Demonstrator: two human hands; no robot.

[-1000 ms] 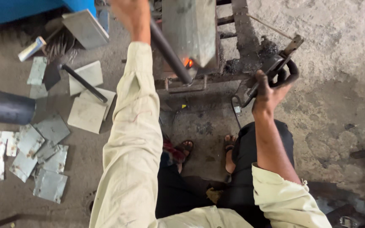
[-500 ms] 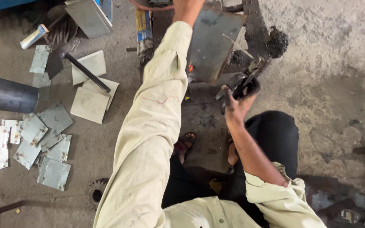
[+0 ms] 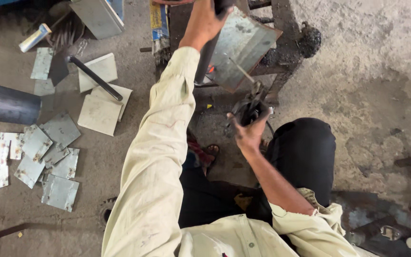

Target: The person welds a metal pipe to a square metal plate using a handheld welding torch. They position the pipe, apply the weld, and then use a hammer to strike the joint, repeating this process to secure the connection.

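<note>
Since the earlier frame the metal sheet (image 3: 243,47) has tipped from near upright to a slanted lie on the dark iron stand (image 3: 281,71), and the right hand (image 3: 249,133) has drawn in from the right toward the middle, its electrode holder (image 3: 252,105) now pointing up at the sheet's lower edge.

Far left on the concrete floor (image 3: 381,109) lies a scatter of small grey metal plates (image 3: 34,157), some overlapping, with a dark shovel-like blade (image 3: 10,104) above them. Nearer the middle, three pale square plates (image 3: 101,102) lie in a loose stack, and a black rod (image 3: 95,77) rests across them. At the top left a grey box-shaped piece (image 3: 98,16) leans, open side hidden, so what it holds cannot be told. Beside it a narrow packet (image 3: 158,24) stands against the stand; its contents do not show.

The left hand (image 3: 203,21), arm stretched out in a cream sleeve (image 3: 158,143), has its grip wrapped fully round a dark bar (image 3: 206,57) that runs down in front of the sheet. A small orange glow (image 3: 210,69) shows just beside the bar at the sheet's left edge.

The right hand's grip is clenched round the holder's black handle; a thin rod (image 3: 241,71) sticks out of it and lies against the sheet. Below, sandalled feet (image 3: 210,152) rest on the floor.
</note>
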